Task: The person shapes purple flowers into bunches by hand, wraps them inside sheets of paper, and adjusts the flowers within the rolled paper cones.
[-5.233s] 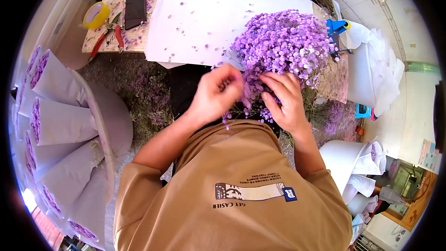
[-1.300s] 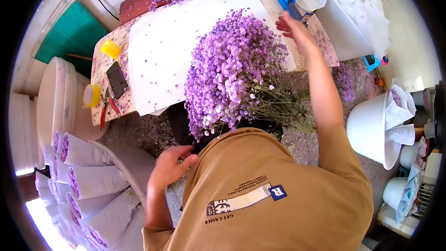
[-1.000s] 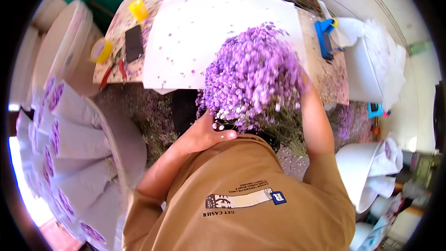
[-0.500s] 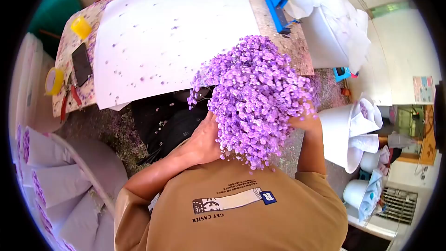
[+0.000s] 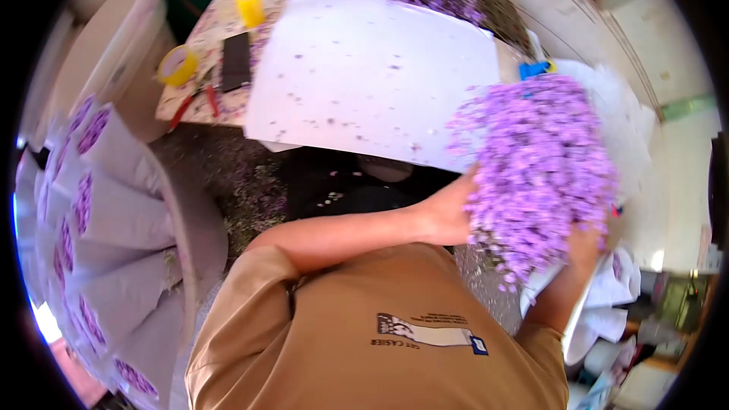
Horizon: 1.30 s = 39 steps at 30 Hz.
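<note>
The dense, domed bunch of tiny purple blossoms (image 5: 541,171) has swung rightward, between the left hand (image 5: 446,214) and right hand (image 5: 583,249) — fingers hidden, grip impossible to tell — so handling now happens off to the right.

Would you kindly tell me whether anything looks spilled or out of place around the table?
Yes: small loose bits lie scattered over the white paper, and plant debris lies near the table. Both look spilled, perhaps shed by purple flowers.
</note>
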Each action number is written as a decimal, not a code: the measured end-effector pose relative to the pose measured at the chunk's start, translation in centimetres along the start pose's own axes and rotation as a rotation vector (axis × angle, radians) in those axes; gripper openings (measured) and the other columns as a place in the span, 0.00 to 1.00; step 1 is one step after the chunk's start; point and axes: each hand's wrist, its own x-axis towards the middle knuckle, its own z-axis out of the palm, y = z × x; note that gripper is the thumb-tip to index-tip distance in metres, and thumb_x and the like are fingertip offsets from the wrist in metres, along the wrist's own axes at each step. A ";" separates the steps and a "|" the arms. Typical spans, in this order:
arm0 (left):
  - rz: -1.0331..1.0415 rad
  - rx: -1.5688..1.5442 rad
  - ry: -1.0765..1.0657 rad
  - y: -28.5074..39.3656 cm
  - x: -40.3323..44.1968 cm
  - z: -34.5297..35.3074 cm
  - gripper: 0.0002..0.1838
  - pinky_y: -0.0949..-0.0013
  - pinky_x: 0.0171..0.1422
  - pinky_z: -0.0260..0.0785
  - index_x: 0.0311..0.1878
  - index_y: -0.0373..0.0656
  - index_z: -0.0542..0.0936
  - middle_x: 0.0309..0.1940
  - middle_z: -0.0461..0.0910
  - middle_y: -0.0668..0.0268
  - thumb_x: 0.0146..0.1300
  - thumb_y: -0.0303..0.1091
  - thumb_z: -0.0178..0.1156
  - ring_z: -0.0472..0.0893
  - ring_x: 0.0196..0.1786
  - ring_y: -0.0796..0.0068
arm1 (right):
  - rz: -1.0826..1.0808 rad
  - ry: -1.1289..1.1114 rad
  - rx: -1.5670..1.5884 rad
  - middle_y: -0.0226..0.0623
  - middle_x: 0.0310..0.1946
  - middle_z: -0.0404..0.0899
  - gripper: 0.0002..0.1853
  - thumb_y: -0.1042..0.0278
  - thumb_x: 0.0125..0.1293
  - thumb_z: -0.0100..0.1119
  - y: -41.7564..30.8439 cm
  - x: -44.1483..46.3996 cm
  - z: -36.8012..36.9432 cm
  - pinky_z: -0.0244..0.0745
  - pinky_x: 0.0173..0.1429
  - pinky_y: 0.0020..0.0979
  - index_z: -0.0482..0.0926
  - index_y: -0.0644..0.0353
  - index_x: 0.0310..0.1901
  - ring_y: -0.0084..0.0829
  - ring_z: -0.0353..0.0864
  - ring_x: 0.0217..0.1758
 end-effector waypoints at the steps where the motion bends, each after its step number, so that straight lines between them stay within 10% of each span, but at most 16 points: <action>1: 0.079 0.011 0.071 0.7 0.9 -0.6 0.45 0.50 0.90 0.39 0.80 0.37 0.60 0.79 0.61 0.48 0.66 0.48 0.68 0.54 0.83 0.46 | -0.036 0.045 -0.087 0.56 0.69 0.74 0.38 0.69 0.55 0.73 0.4 1.6 -1.9 0.66 0.76 0.51 0.73 0.65 0.70 0.58 0.73 0.70; 6: 0.047 0.008 0.158 2.3 3.0 -8.2 0.36 0.53 0.78 0.61 0.75 0.36 0.68 0.69 0.74 0.52 0.67 0.41 0.65 0.70 0.72 0.54 | -0.497 0.175 -0.445 0.54 0.69 0.73 0.37 0.61 0.58 0.76 -5.3 10.9 -8.5 0.65 0.76 0.50 0.75 0.64 0.68 0.58 0.73 0.70; 9: -0.284 -0.158 0.294 -0.6 0.0 -15.6 0.30 0.57 0.67 0.77 0.73 0.34 0.69 0.60 0.82 0.55 0.71 0.32 0.63 0.81 0.64 0.62 | -0.643 0.344 -0.021 0.51 0.61 0.77 0.42 0.55 0.50 0.83 -20.9 13.1 -2.9 0.72 0.68 0.49 0.76 0.65 0.65 0.54 0.77 0.63; 12: -0.385 -0.230 0.878 -3.6 -6.9 -19.8 0.37 0.63 0.67 0.75 0.79 0.33 0.62 0.68 0.76 0.52 0.64 0.16 0.51 0.78 0.66 0.61 | -0.696 0.128 0.094 0.45 0.56 0.77 0.53 0.47 0.48 0.84 -26.0 13.4 6.1 0.74 0.60 0.50 0.68 0.56 0.74 0.49 0.77 0.59; 15: -0.455 0.143 1.163 -6.8 -15.5 -21.8 0.42 0.59 0.69 0.73 0.80 0.33 0.60 0.73 0.70 0.50 0.59 0.14 0.53 0.76 0.70 0.58 | -0.684 -0.339 0.118 0.53 0.74 0.64 0.58 0.40 0.52 0.81 -26.4 10.6 19.0 0.59 0.74 0.68 0.61 0.50 0.81 0.55 0.62 0.78; 19: -0.322 0.355 1.126 -2.4 -16.9 -18.1 0.28 0.63 0.70 0.70 0.71 0.32 0.73 0.62 0.81 0.54 0.66 0.16 0.53 0.80 0.64 0.65 | -0.644 -0.438 0.084 0.53 0.83 0.50 0.56 0.42 0.56 0.78 -25.9 7.8 25.7 0.34 0.83 0.75 0.58 0.48 0.82 0.61 0.39 0.87; 28: 0.002 0.753 0.676 -0.4 -5.3 -12.5 0.14 0.59 0.64 0.75 0.54 0.32 0.84 0.52 0.85 0.54 0.68 0.15 0.58 0.84 0.56 0.58 | -0.723 -0.015 0.546 0.42 0.70 0.73 0.30 0.63 0.55 0.77 -19.5 5.6 17.1 0.60 0.78 0.55 0.82 0.52 0.61 0.46 0.66 0.79; 33: 0.067 0.754 0.364 -0.1 2.0 -8.2 0.10 0.59 0.57 0.76 0.47 0.35 0.86 0.44 0.87 0.56 0.66 0.15 0.61 0.84 0.48 0.56 | -0.399 -0.049 0.632 0.35 0.42 0.86 0.12 0.69 0.59 0.75 -9.7 0.5 15.8 0.79 0.52 0.39 0.87 0.56 0.44 0.40 0.85 0.47; 39: 0.239 0.725 0.030 -2.0 7.9 -1.6 0.10 0.57 0.50 0.74 0.44 0.38 0.86 0.39 0.87 0.58 0.61 0.16 0.63 0.84 0.43 0.53 | 0.789 -0.013 1.298 0.30 0.30 0.84 0.11 0.62 0.73 0.65 3.4 -1.2 19.0 0.75 0.30 0.26 0.86 0.62 0.43 0.22 0.83 0.27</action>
